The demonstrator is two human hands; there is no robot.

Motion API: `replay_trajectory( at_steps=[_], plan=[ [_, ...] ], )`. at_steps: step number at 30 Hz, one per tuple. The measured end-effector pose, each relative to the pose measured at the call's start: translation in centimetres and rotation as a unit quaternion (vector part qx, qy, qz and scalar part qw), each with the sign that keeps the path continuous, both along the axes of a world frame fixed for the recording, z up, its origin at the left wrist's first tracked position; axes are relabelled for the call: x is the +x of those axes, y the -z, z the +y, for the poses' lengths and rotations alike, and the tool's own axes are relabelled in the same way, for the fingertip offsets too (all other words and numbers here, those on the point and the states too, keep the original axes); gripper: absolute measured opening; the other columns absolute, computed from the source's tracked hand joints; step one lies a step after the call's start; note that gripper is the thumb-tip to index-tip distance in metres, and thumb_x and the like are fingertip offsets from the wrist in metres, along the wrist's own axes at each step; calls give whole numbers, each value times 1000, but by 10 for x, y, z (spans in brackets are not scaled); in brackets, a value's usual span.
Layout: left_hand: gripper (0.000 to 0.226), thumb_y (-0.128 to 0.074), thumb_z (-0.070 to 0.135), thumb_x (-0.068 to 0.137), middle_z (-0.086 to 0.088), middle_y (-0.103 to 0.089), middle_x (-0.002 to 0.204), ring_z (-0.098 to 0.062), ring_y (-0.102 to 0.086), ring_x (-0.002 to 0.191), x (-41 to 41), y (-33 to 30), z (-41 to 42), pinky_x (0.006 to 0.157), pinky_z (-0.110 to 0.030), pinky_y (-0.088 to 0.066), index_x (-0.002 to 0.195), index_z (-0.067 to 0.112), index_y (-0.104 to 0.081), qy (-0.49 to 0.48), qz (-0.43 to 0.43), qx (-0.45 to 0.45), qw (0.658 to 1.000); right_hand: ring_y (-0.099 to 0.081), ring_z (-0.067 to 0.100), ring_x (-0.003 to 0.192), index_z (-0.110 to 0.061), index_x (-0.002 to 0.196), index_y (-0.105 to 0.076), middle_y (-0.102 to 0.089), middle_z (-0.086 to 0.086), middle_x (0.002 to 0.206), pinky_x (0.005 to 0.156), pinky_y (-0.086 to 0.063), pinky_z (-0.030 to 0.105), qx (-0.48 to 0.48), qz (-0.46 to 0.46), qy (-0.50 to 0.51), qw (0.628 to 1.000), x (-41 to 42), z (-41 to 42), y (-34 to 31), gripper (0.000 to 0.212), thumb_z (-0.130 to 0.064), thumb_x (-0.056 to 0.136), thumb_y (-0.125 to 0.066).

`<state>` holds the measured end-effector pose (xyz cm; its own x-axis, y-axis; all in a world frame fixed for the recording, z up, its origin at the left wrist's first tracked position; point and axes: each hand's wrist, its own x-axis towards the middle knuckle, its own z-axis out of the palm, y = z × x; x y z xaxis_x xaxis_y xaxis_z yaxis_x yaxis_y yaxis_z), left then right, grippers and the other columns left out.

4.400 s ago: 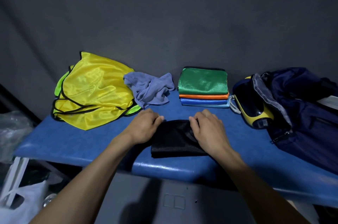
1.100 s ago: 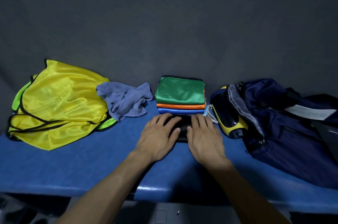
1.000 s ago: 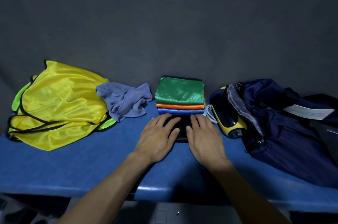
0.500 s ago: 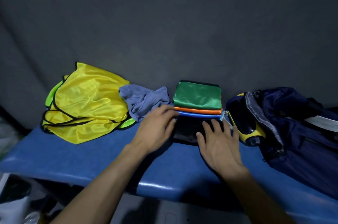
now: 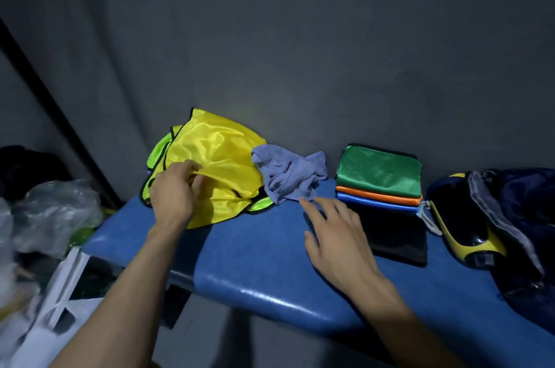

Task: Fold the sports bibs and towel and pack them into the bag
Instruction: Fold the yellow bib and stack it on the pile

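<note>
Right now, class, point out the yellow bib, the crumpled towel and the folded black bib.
yellow bib [image 5: 223, 157], head view, upper panel
crumpled towel [image 5: 289, 175], head view, middle folds
folded black bib [image 5: 396, 232], head view, top face

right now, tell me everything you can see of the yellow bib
The yellow bib is shiny, thin, mesh-like fabric with dark piping along its edges. It lies unfolded and rumpled at the left end of the blue bench, against the grey wall. A lime green bib shows beneath it at the left and lower right edges. The crumpled purple towel overlaps its right side. The left hand pinches a raised fold of it between fingers and thumb.
</note>
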<state>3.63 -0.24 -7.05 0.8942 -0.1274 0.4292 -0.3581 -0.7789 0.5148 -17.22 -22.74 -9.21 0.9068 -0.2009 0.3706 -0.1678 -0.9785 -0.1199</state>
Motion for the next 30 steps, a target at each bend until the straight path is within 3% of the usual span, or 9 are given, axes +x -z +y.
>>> replay_trajectory(
  at_steps=[3, 6, 11, 14, 17, 21, 23, 27, 30],
  plan=[
    [6, -64, 27, 98, 10, -65, 87, -13, -60, 83, -16, -40, 4, 74, -26, -44, 99, 21, -65, 52, -67, -192, 978, -35, 29, 145, -28, 160, -26, -37, 7, 159, 113, -38, 46, 61, 28, -54, 996, 23, 9, -1, 70, -36, 97, -53],
    [8, -67, 30, 97, 12, -65, 80, -3, -56, 72, -34, -61, 8, 70, -19, -44, 93, 23, -64, 102, -77, -214, 968, -18, 26, 153, -34, 162, -4, -17, 4, 168, 123, -23, 42, 108, 66, -77, 989, 50, 13, -1, 73, -41, 103, -46],
    [8, -61, 21, 100, 10, -61, 82, -4, -55, 75, -60, -98, 18, 70, -25, -45, 92, 21, -60, 160, -129, -354, 912, -5, 27, 157, -33, 163, -4, -5, 1, 171, 126, -10, 46, 157, 131, -88, 975, 66, 18, 10, 69, -46, 105, -41],
    [10, -58, 23, 102, 0, -63, 88, -14, -56, 80, -79, -114, 19, 72, -32, -47, 94, 20, -62, 234, -5, -481, 845, -18, 27, 153, -34, 162, -15, -23, -2, 166, 123, -17, 54, 242, 99, -89, 961, 62, 27, 1, 72, -52, 97, -41],
    [16, -57, 27, 102, -7, -66, 93, -20, -63, 84, -100, -119, 13, 76, -34, -55, 103, 12, -63, 303, 163, -541, 767, -52, 24, 130, -23, 141, -53, -60, 3, 134, 112, -40, 51, 458, 22, -108, 882, 43, 49, -32, 43, -36, 100, -48],
    [27, -54, 25, 102, -11, -65, 97, -20, -66, 86, -123, -129, -2, 76, -32, -59, 120, 5, -57, 347, 263, -558, 707, -66, 25, 119, -18, 129, -66, -71, 8, 126, 104, -49, 46, 762, 1, -149, 630, -3, 70, -77, 44, -47, 105, -43],
    [26, -54, 24, 101, -10, -68, 96, -21, -68, 85, -136, -133, -9, 75, -33, -59, 117, 5, -59, 367, 308, -546, 687, -72, 25, 106, -18, 116, -74, -74, 11, 118, 92, -55, 42, 820, -13, -130, 557, -22, 67, -89, 51, -54, 97, -44],
    [29, -59, 32, 93, -9, -74, 99, -21, -72, 89, -155, -140, -6, 80, -34, -61, 107, 12, -73, 394, 372, -502, 674, -68, 38, 111, -4, 126, -68, -71, 21, 119, 97, -55, 51, 828, -106, -77, 545, -41, 39, -93, 49, -44, 100, -57],
    [31, -57, 34, 91, -9, -76, 98, -22, -75, 90, -165, -145, 1, 77, -34, -61, 99, 14, -79, 385, 391, -521, 654, -72, 27, 87, -3, 116, -66, -75, 12, 91, 77, -61, 38, 799, -194, -36, 568, -61, 13, -97, 25, -21, 101, -59]
  ],
)
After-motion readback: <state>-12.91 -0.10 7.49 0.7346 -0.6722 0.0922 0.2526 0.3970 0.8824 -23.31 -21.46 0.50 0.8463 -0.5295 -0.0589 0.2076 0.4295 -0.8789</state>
